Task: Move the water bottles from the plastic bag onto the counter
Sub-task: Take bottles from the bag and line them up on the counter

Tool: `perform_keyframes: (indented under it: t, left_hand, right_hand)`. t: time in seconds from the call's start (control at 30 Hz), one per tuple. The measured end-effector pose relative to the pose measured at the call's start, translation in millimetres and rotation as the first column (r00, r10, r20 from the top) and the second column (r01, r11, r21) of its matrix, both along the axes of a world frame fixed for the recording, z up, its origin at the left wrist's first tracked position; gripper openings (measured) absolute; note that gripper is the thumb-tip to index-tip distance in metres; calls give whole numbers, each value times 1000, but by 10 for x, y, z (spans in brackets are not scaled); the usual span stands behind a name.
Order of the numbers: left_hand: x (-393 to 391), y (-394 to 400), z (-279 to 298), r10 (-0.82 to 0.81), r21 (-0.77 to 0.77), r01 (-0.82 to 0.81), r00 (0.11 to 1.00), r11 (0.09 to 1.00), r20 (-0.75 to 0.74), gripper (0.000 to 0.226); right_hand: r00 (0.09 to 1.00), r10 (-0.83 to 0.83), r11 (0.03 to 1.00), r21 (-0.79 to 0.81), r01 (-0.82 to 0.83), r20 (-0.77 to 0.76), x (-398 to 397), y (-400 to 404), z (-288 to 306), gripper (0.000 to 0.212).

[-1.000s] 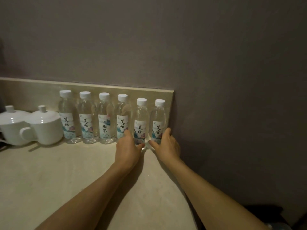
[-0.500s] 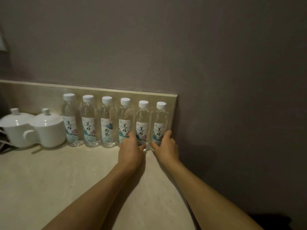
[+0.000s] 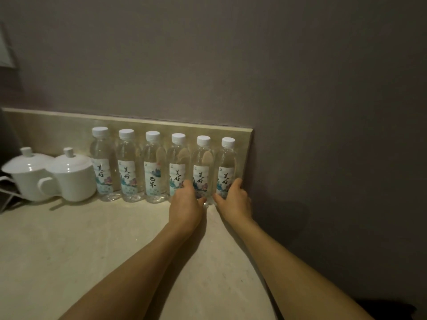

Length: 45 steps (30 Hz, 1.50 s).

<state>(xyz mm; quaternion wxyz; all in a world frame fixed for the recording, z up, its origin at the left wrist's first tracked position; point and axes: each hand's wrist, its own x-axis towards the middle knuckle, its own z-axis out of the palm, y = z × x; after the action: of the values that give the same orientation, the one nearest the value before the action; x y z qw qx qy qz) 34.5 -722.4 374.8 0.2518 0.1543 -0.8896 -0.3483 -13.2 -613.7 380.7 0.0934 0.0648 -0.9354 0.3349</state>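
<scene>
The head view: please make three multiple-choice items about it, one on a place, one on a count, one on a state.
1. Where do the lidded white ceramic cups stand?
A. left of the bottles
B. right of the bottles
C. behind the bottles

2. How many clear plastic water bottles with white caps stand there?
A. four
B. six
C. eight

3. What is the right hand doing?
A. resting flat on the beige stone counter
B. gripping the rightmost bottle
C. lifting a cup

Key: 1 A, cups stand at the row's left end; 2 B, six caps show; 3 B, fingers curl round its base.
</scene>
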Motion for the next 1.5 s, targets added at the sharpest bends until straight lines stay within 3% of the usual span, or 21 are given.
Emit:
perform_keyframes:
  t: [1.03, 1.3, 1.5]
  left_hand:
    - [-29, -25, -18, -18, -19, 18, 1000, 1000, -13, 43]
    - [131, -38, 35, -71, -47, 71, 997, 996, -11, 35]
    - [244, -28, 99, -116, -19, 115, 992, 993, -53, 21]
  right_hand:
    - [1000, -7, 996, -83, 9, 27, 57, -25, 36, 61]
    - [997, -12, 984, -176, 25, 74, 226, 65, 142, 51]
    - [1000, 1, 960, -278, -8, -24, 412, 57, 233, 32]
